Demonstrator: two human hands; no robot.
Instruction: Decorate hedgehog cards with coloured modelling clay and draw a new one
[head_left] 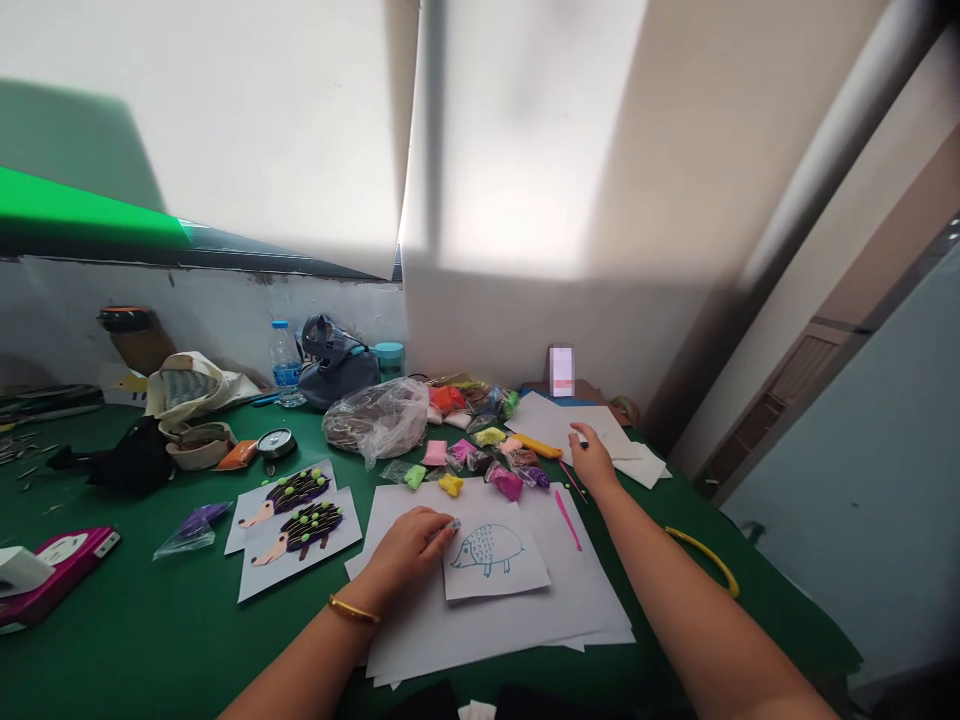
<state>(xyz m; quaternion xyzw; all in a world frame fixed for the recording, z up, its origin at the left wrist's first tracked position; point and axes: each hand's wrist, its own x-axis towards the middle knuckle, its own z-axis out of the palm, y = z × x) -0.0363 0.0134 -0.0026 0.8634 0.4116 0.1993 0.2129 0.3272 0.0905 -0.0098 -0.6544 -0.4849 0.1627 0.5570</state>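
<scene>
A white card with a hedgehog drawn in blue-green line [499, 575] lies on a stack of white paper [420, 640]. At the card's left edge is my left hand [412, 548], its fingers pressed together. A small greyish-blue piece [454, 525] shows at its fingertips; I cannot tell its kind. My right hand [595, 462] is farther off to the right, over the edge of some white sheets [619, 435]. Its fingers are closed around a small dark thing [584, 444], mostly hidden. A pink modelling tool [568, 520] lies on the paper between the hands.
Several bags of coloured clay [506, 482] lie behind the card. Two finished hedgehog cards [300, 545] rest to the left, near a bag of purple clay [196, 520]. A phone [562, 371] stands against the wall. A yellow curved strip [709, 560] lies by my right forearm.
</scene>
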